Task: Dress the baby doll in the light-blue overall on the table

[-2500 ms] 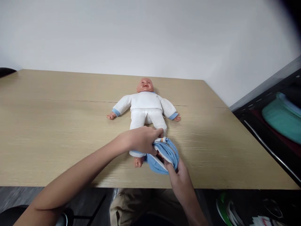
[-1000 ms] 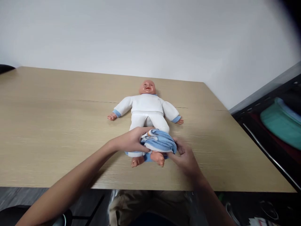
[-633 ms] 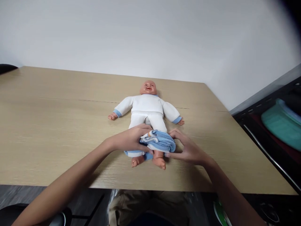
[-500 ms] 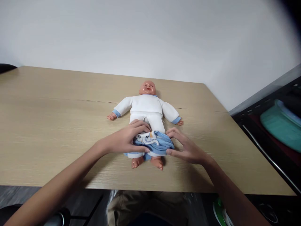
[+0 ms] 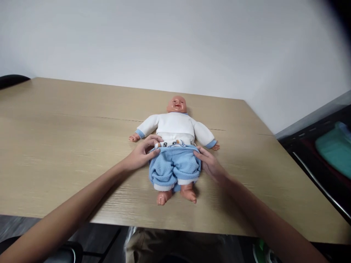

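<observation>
A baby doll [image 5: 175, 123] lies on its back, head toward the wall and bare feet toward me. It wears a white top with blue cuffs. Light blue pants [image 5: 174, 166] with white leg cuffs cover its legs up to the hips, and a printed face with eyes shows at the folded waist. My left hand [image 5: 145, 151] grips the waist on the left, thumb in front and fingers behind the edge. On the opposite side my right hand [image 5: 210, 160] pinches the waist edge; some of its fingers are hidden behind the fabric.
The doll rests on a wooden table [image 5: 82, 153] that ends at a pale wall [image 5: 137, 44]. At the right stands a black rack [image 5: 307, 153] with a teal container [image 5: 336, 148] on it. A black chair back [image 5: 13, 81] shows at the far left.
The blue pants, bunched at the doll's lower legs before, now reach up to its hips. Both hands moved up toward the doll's waist with the fabric. The view shifted slightly.
</observation>
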`<state>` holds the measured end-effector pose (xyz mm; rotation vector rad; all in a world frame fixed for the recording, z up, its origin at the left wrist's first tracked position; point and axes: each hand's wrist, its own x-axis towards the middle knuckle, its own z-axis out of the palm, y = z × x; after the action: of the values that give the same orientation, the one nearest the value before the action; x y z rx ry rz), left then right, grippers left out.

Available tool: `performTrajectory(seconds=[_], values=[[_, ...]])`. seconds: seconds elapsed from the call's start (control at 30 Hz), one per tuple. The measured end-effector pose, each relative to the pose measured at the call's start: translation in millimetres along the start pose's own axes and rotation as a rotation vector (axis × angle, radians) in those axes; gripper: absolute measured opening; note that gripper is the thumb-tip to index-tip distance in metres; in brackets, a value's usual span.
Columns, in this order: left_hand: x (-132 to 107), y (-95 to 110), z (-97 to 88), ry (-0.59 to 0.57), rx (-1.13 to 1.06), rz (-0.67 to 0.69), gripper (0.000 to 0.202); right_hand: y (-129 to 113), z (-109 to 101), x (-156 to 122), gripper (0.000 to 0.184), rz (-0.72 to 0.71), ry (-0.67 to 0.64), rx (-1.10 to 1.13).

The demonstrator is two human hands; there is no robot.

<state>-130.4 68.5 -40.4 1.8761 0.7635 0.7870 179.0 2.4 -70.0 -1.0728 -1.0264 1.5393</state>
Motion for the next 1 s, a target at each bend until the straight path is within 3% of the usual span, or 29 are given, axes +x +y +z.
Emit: performTrajectory(seconds=[0.1, 0.23, 0.33, 0.57, 0.63, 0.77, 0.9, 1.0], values=[[-7.2, -15.4, 12.5, 0.108, -0.042, -0.082, 0.036, 8.3, 3.0, -2.7, 0.031, 0.01, 0.027, 0.05], [-10.6, -20.5, 23.2, 0.117, -0.203, -0.218, 0.041, 16.0, 2.2, -1.2, 0.031, -0.005, 0.042, 0.055], [-6.8, -20.9, 27.8, 0.156, -0.291, -0.226, 0.044, 20.8, 1.0, 4.8, 0.032, -0.048, 0.059, 0.052], [-4.0, -12.8, 20.0, 0.184, -0.267, -0.283, 0.048, 11.6, -14.2, 6.9, 0.028, -0.111, 0.037, -0.014], [-4.7, -9.3, 12.0, 0.187, -0.145, -0.258, 0.045, 3.8, -16.7, 2.9, 0.024, -0.154, 0.033, -0.109], [4.8, -3.9, -0.5, 0.217, 0.082, -0.085, 0.037, -13.1, -9.9, -0.8, 0.022, -0.26, 0.032, -0.371], [34.7, 2.0, -2.2, 0.225, -0.069, 0.04, 0.035, -31.6, 3.7, 17.0, 0.024, -0.318, 0.038, -0.568], [59.0, 3.1, -2.9, 0.213, -0.259, 0.071, 0.039, -44.6, 7.4, 42.3, 0.032, -0.289, 0.087, -0.507]])
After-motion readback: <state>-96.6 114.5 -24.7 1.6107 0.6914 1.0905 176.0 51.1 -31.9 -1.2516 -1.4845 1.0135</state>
